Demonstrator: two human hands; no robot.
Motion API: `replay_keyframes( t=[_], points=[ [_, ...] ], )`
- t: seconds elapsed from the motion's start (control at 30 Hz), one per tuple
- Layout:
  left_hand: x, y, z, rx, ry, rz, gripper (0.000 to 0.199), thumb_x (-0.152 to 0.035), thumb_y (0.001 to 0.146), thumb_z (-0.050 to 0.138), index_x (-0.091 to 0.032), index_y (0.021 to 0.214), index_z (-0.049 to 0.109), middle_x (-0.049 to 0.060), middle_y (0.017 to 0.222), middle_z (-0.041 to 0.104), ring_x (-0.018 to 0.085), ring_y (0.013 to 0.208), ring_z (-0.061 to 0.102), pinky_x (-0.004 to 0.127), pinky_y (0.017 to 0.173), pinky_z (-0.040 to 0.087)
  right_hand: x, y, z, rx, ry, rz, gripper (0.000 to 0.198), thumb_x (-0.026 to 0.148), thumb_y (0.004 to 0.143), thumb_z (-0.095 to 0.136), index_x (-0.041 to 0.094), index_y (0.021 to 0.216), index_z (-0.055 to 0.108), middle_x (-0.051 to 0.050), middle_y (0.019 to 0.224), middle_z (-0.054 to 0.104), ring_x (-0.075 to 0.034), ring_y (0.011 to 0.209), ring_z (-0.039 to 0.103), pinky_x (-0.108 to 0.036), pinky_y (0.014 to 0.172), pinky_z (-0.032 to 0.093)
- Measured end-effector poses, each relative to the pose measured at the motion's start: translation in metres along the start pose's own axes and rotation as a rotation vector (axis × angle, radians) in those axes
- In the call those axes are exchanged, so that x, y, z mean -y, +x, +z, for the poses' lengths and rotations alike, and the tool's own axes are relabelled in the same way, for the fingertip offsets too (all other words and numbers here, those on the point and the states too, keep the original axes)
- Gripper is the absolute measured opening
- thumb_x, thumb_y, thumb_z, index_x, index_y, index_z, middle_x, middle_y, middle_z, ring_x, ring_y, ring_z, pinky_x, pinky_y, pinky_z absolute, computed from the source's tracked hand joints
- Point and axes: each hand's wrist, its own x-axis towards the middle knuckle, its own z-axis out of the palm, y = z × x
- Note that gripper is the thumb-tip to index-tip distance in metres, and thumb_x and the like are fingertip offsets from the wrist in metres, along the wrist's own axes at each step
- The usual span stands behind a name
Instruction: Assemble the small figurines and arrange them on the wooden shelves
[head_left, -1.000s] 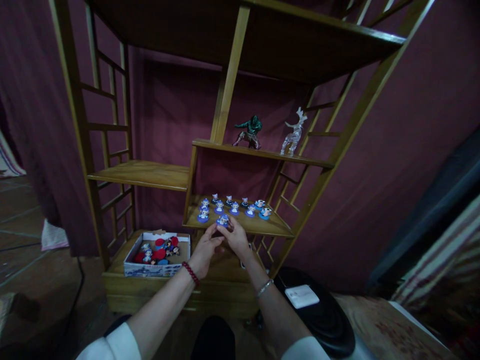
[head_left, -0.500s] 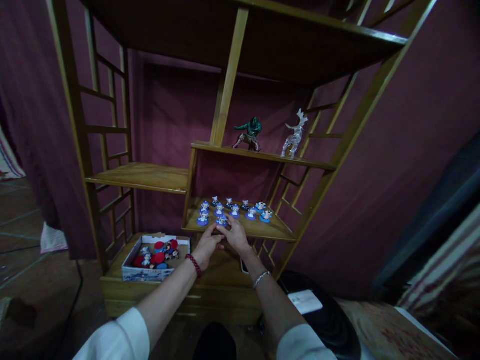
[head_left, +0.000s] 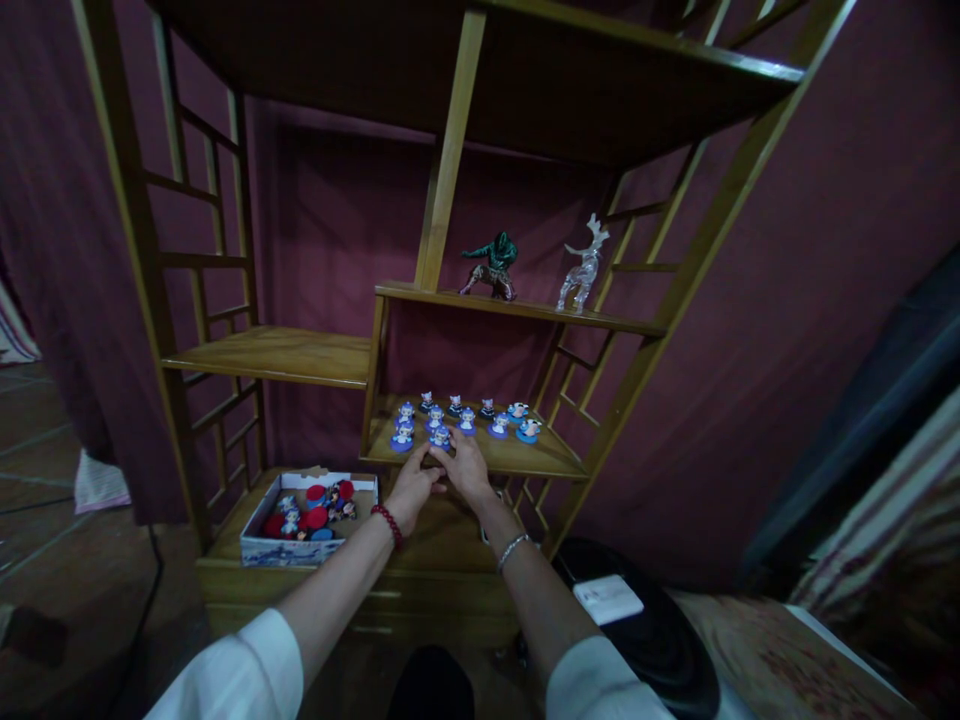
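A small figurine (head_left: 439, 437) with a purple base stands at the front edge of the lower shelf (head_left: 480, 459). My right hand (head_left: 466, 468) has its index finger along the figurine's right side and its thumb at the front. From the left, my left hand (head_left: 412, 492) meets the same base with its fingertips, close against the right thumb. The hands partly cover the lower part of this figurine. Around it stand several similar purple figurines (head_left: 403, 437), small dark-based ones (head_left: 455, 405) in the back row, and blue-based ones (head_left: 528, 431) on the right.
An open box (head_left: 279, 552) with red-based and blue-based figurines sits lower left. On the shelf above stand a green-and-brown crouching figure (head_left: 493, 266) and a clear deer (head_left: 580, 268). A white flat object (head_left: 608, 600) lies on a round black surface (head_left: 667, 655) at lower right.
The view has shifted slightly, so the cabinet appears a little further left. Both hands stay at the same figurine, with hardly any visible movement.
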Motion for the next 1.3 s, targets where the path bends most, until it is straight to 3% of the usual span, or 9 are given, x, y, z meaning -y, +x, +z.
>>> replay_keyframes(
  t=[0.2, 0.63, 1.13, 1.3],
  points=[
    [-0.004, 0.001, 0.001, 0.001, 0.092, 0.017, 0.062, -0.002, 0.068, 0.044, -0.012, 0.128, 0.032, 0.013, 0.106, 0.055, 0.014, 0.078, 0.055, 0.02, 0.053, 0.046, 0.007, 0.0, -0.001, -0.017, -0.107, -0.005, 0.044, 0.038, 0.072, 0.054, 0.02, 0.112, 0.049, -0.009, 0.095, 0.057, -0.022, 0.096, 0.05, -0.032, 0.081, 0.041],
    [0.005, 0.002, -0.006, 0.015, 0.171, 0.034, 0.064, -0.002, 0.07, 0.044, -0.015, 0.131, 0.027, 0.008, 0.094, 0.06, 0.014, 0.08, 0.056, 0.017, 0.053, 0.043, 0.009, 0.003, -0.001, -0.013, -0.182, -0.026, 0.042, 0.04, 0.073, 0.053, 0.022, 0.111, 0.048, -0.006, 0.098, 0.059, -0.022, 0.1, 0.047, -0.032, 0.082, 0.038],
    [0.014, 0.005, -0.011, -0.005, 0.273, 0.102, 0.059, -0.006, 0.07, 0.046, -0.015, 0.127, 0.033, 0.007, 0.089, 0.059, 0.014, 0.079, 0.056, 0.018, 0.052, 0.042, 0.008, 0.005, -0.008, 0.072, -0.196, -0.063, 0.048, 0.04, 0.071, 0.055, 0.02, 0.113, 0.047, -0.006, 0.098, 0.059, -0.02, 0.096, 0.05, -0.031, 0.082, 0.04],
    [0.017, 0.006, -0.012, -0.011, 0.275, 0.108, 0.058, -0.006, 0.071, 0.045, -0.016, 0.127, 0.034, 0.008, 0.089, 0.058, 0.015, 0.086, 0.054, 0.018, 0.054, 0.043, 0.004, 0.01, -0.007, 0.095, -0.158, -0.078, 0.049, 0.039, 0.069, 0.058, 0.022, 0.114, 0.047, -0.005, 0.1, 0.059, -0.019, 0.096, 0.051, -0.032, 0.083, 0.04]
  ],
)
